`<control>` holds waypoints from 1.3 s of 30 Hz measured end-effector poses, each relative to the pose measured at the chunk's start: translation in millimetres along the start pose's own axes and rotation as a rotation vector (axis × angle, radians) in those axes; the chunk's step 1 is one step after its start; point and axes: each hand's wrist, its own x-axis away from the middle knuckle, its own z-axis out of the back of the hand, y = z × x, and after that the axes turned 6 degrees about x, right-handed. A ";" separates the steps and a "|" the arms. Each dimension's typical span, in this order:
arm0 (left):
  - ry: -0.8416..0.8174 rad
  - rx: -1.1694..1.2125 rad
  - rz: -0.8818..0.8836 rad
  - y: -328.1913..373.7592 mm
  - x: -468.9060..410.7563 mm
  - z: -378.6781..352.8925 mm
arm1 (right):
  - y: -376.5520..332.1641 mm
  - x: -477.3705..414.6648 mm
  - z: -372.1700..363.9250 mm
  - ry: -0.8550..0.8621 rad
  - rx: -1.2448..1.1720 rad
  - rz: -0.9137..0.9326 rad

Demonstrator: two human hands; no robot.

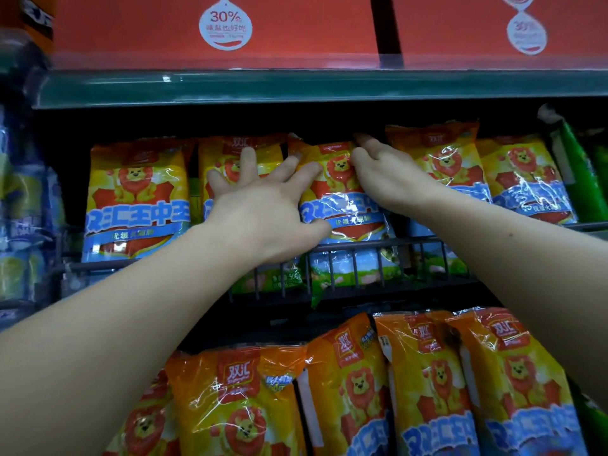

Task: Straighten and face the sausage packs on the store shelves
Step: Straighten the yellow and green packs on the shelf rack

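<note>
yellow and orange sausage packs stand in a row on the middle shelf behind a dark wire rail (362, 245). the left hand (263, 205) lies spread, its grip released, thumb under the middle pack (339, 192) and fingers across that pack and its left neighbour (230, 159). the right hand (388, 172) has its grip clasping the middle pack's upper right edge. more packs (427, 383) stand on the nearer, lower shelf; red boxes (296, 24) sit above.

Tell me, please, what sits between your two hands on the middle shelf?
In the head view, one yellow lion-printed sausage pack lies between left hand and right hand.
</note>
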 end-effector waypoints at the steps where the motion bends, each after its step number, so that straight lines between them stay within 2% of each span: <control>1: 0.013 -0.059 0.007 -0.5 -2.3 -0.9 | -0.5 -0.5 -0.2 0.006 -0.003 0.006; 8: 0.027 -0.154 0.034 5.7 -3.4 -4.7 | 10.7 2.7 3.6 0.038 -0.018 0.020; 11: 0.054 -0.182 0.056 12.6 -2.1 -6.3 | 21.7 14.8 11.0 0.091 0.020 0.190; 13: 0.112 -0.178 0.064 22.5 -1.3 -7.1 | 35.3 27.3 17.7 0.170 0.036 0.357; 15: 0.153 -0.163 0.061 36.4 -0.6 -8.0 | 54.8 35.6 27.0 0.278 0.045 0.430; 17: 0.203 -0.148 0.017 52.1 -0.9 -10.9 | 76.7 41.6 40.0 0.356 0.081 0.386; 19: 0.222 -0.104 -0.027 67.9 -3.1 -15.0 | 97.3 45.9 55.3 0.365 0.134 0.263; 24: 0.192 0.076 -0.109 103.5 -13.4 -26.1 | 129.9 58.3 82.2 0.220 0.227 0.036; 28: 0.174 0.155 -0.132 123.5 -17.5 -33.7 | 127.1 66.1 89.8 0.024 0.318 0.028; 31: 0.148 0.130 -0.081 135.4 -16.9 -33.6 | 122.5 66.3 88.2 -0.087 0.321 0.048; 35: 0.084 0.202 0.024 145.7 -18.8 -35.0 | 123.4 59.7 80.4 -0.186 0.221 0.033; 39: 0.090 0.276 0.063 148.3 -23.6 -37.8 | 131.7 58.3 78.6 -0.168 0.049 0.046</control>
